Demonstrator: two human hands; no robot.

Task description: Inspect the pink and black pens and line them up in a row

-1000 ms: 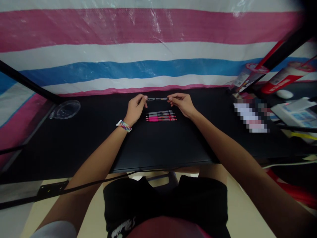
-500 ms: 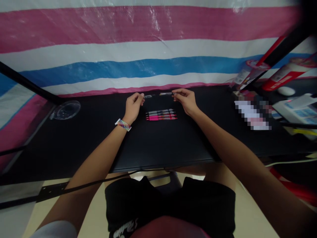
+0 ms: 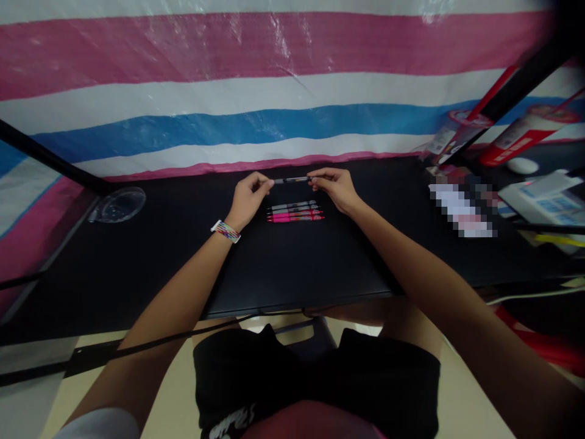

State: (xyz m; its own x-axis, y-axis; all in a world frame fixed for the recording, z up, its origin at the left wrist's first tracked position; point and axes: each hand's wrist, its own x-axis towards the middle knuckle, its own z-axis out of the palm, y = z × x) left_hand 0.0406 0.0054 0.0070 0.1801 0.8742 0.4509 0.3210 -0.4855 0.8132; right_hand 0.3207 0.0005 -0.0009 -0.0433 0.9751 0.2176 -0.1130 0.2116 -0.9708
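Note:
A slim pen (image 3: 291, 180) is held level above the far part of the black table. My left hand (image 3: 248, 196), with a woven multicoloured wristband, pinches its left end between thumb and fingertips. The right end sits in the pinch of my right hand (image 3: 337, 191). The pen's two parts meet in one line between the hands. Just nearer to me, several pens lie side by side: dark grey pens (image 3: 290, 207) at the back and pink pens (image 3: 296, 217) in front.
On the left of the table (image 3: 292, 268) lies a clear plastic lid (image 3: 119, 205). To the right stand a clear cup (image 3: 457, 135) and a red-and-white cup (image 3: 525, 134) with straws, near a white rounded object (image 3: 523, 165) and a white-and-blue box (image 3: 543, 198). A striped sheet (image 3: 292, 91) hangs behind.
The two pen parts, held apart with a gap before, now meet end to end. My right hand has moved slightly left. The pens in the row have not been moved.

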